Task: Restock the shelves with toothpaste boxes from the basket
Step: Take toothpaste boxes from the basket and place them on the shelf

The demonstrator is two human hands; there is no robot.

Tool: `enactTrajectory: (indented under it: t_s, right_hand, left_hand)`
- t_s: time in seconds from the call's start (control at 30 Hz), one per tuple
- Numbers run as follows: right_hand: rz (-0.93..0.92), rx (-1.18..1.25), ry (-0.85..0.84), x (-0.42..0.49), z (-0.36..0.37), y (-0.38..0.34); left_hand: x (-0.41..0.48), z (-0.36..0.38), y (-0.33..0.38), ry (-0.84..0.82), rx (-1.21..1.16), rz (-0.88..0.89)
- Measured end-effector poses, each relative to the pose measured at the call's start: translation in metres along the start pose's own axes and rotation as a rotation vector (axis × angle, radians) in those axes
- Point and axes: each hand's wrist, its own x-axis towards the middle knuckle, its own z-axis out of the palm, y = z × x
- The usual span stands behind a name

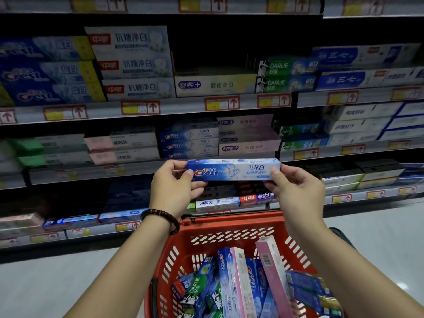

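We face the shelves (183,104), which fill the upper two thirds of the frame in four tiers of toothpaste boxes lying lengthwise, with red and yellow price tags (140,107) along each rail. Pale floor (68,283) runs across the bottom left and right. At bottom centre sits the red basket (229,222), its slotted walls visible, holding a loose heap of boxes: a green Darlie box (195,288) at the left, a blue and white Crest box in the basket (226,276) in the middle, and a pink box (270,267) leaning on end at the right.

Above the basket, at centre frame, we hold the Crest toothpaste box (234,169) level, its printed face toward us, in front of the second shelf rail from the bottom. The left grip (172,189) pinches its left end, thumb on the front and fingers curled behind. The right grip (298,191) pinches the right end the same way. A stack of matching Crest boxes (189,143) sits on the shelf just above it. A dark beaded bracelet (160,216) circles the left wrist.
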Motion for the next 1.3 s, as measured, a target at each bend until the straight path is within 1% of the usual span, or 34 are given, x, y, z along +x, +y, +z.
enactTrajectory:
  t_s: [0.2, 0.37, 0.47, 0.57, 0.63, 0.87, 1.03, 1.17, 1.3]
  right_hand:
    - [0.005, 0.041, -0.017, 0.022, 0.018, -0.005]
    - [0.019, 0.065, -0.001, 0.04, 0.04, -0.003]
    - [0.024, 0.05, 0.0, 0.052, 0.057, -0.001]
    - [0.019, 0.019, -0.015, 0.062, 0.075, 0.001]
    - [0.011, -0.01, -0.019, 0.069, 0.086, 0.002]
    - [-0.008, -0.091, -0.038, 0.093, 0.115, 0.008]
    - [-0.01, -0.164, -0.084, 0.109, 0.135, 0.015]
    - [-0.032, -0.189, -0.131, 0.116, 0.151, 0.016]
    - [-0.072, -0.254, -0.152, 0.123, 0.166, 0.02]
  left_hand:
    - [0.023, 0.0, 0.014, 0.031, -0.003, 0.057]
    - [0.045, -0.003, 0.02, 0.088, 0.102, 0.154]
    - [0.061, -0.011, 0.024, 0.097, 0.103, 0.135]
    - [0.076, -0.02, 0.024, 0.123, 0.088, 0.078]
    - [0.087, -0.024, 0.022, 0.148, 0.121, 0.078]
    - [0.12, -0.029, 0.023, 0.168, 0.336, 0.163]
    - [0.146, -0.031, 0.025, 0.211, 0.39, 0.174]
    - [0.162, -0.03, 0.021, 0.233, 0.446, 0.226]
    - [0.174, -0.03, 0.016, 0.253, 0.462, 0.233]
